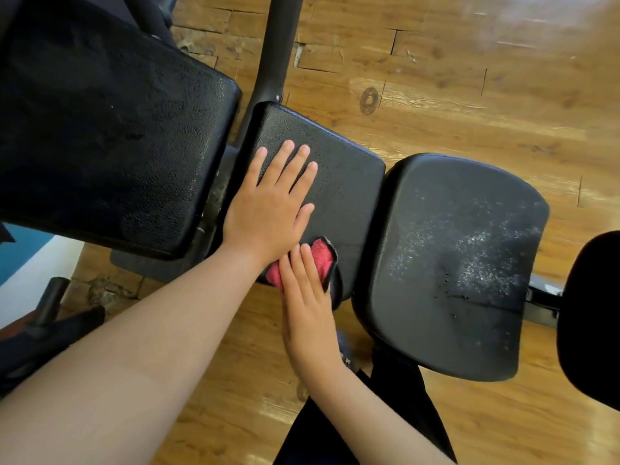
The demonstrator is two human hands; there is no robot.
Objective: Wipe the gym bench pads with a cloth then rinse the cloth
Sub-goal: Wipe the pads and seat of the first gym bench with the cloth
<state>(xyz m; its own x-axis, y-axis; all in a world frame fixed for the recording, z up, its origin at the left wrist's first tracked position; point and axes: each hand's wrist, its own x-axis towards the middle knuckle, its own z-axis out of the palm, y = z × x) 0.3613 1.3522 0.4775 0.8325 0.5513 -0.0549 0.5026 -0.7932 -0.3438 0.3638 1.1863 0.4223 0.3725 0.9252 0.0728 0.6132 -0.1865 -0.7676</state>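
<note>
Wooden floor (469, 95) below: left grip (271, 203) lies flat on the middle pad (349, 182); right grip (308, 297), fingers straight, presses the pink cloth (322, 260); I should stroke firmly, overlapping passes.

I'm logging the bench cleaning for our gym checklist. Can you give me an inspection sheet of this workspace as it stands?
Surface: middle pad, black and textured.
Job's things: pink cloth at the middle pad's near edge; back pad dark; seat pad flecked with whitish specks.
Clutter: dark equipment at lower left, too unclear to name.
Hands: left hand lies flat on the middle pad, fingers straight; right hand presses the cloth with straight fingers.
Cables: nothing seen.
Surroundings: wooden floor with gaps between boards; black frame tube; round black pad at the right edge.
</note>
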